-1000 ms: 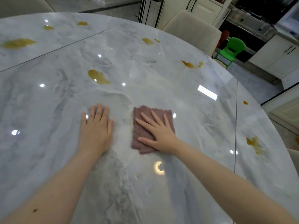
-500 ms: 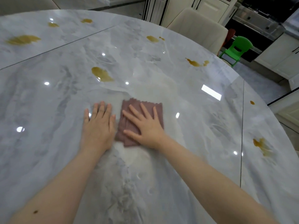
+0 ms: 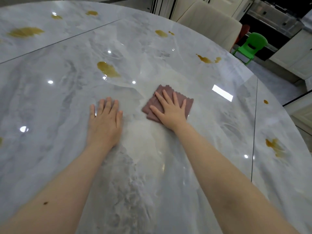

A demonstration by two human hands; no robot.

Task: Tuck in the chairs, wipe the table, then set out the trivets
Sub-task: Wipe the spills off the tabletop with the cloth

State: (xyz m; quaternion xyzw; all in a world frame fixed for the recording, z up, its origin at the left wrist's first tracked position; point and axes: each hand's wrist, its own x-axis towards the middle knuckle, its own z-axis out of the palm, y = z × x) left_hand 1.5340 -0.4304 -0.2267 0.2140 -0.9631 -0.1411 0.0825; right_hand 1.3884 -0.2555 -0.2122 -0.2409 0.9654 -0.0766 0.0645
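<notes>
The left hand [image 3: 105, 122] lies flat on the table [image 3: 50, 157], fingers straight, likely bracing the reach. Just beyond, the right hand [image 3: 170, 109] presses spread fingers (gripping nothing) onto the folded cloth [image 3: 189, 103]; brown spills [image 3: 108, 69] remain farther off.

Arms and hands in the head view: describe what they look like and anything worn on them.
Both forearms are bare up to the frame edge, with no sleeves in view. The left hand and right hand carry no gloves, rings, watch or bracelet. One small dark mark shows on the left forearm.
</notes>
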